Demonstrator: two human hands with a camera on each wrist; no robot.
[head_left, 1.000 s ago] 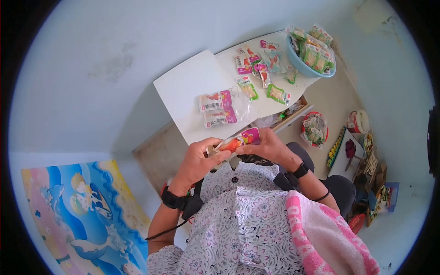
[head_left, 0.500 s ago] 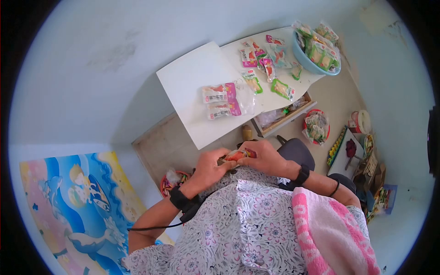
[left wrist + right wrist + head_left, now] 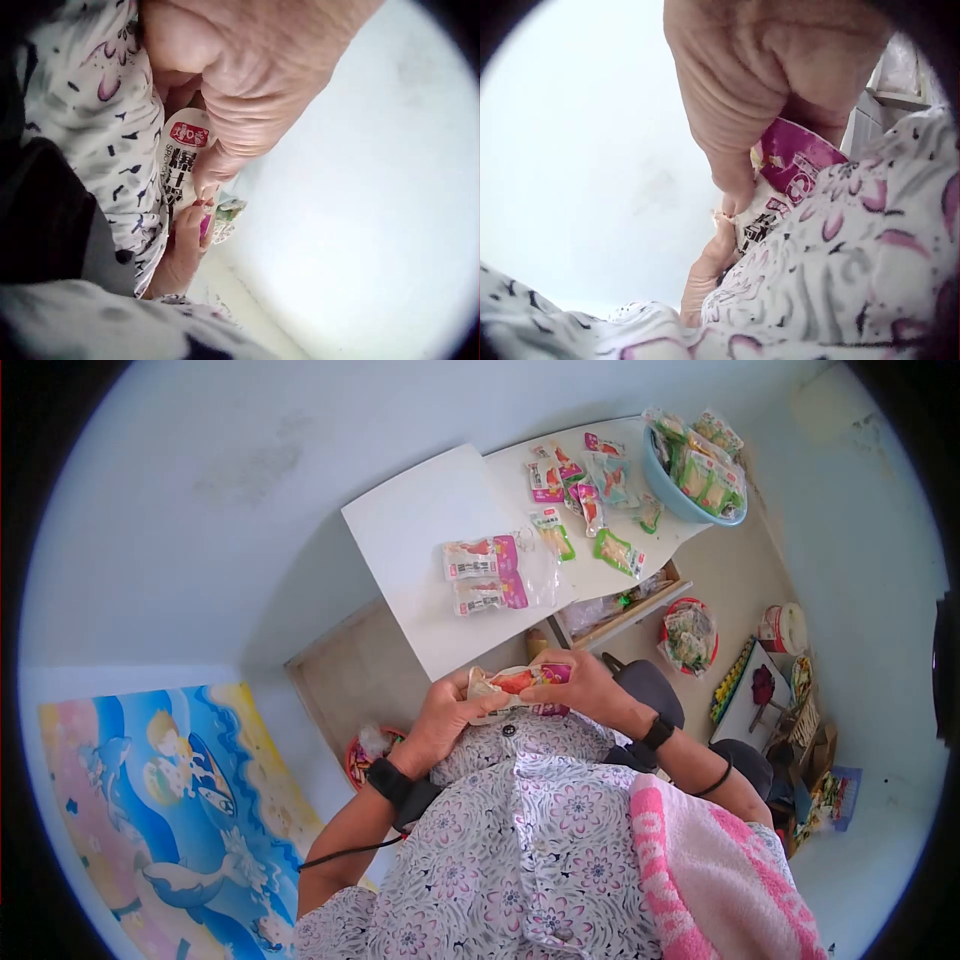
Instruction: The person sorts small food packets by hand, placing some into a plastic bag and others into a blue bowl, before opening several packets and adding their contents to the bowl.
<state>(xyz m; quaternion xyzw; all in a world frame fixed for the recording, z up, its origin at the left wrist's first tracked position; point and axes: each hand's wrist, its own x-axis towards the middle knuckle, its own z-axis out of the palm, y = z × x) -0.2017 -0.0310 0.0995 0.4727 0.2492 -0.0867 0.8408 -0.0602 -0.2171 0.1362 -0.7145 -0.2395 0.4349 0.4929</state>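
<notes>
Both hands hold one snack packet [image 3: 518, 682] close in front of the shirt, just below the table edge. It is a flat pouch with a red picture, a cream end and a purple end. My left hand [image 3: 447, 718] pinches the cream end, thumb on top. At the purple end, my right hand [image 3: 592, 694] grips with thumb and fingers. The left wrist view shows black characters and a red logo on the packet [image 3: 180, 161], with both thumbs near its middle. The right wrist view shows its purple end [image 3: 802, 161] under the right hand.
Two joined purple-and-white packets [image 3: 485, 573] lie on the white table [image 3: 415, 525], with several loose packets [image 3: 590, 510] farther right. A blue basin [image 3: 680, 502] is heaped with green packets. Below are an open drawer [image 3: 630, 615], a red basket [image 3: 690, 638] and another red basket [image 3: 365, 755].
Both hands drew the packet in towards the body and tipped it, then turned its picture side up again. The hands have moved slightly apart since half a second ago, and the view shifted a little.
</notes>
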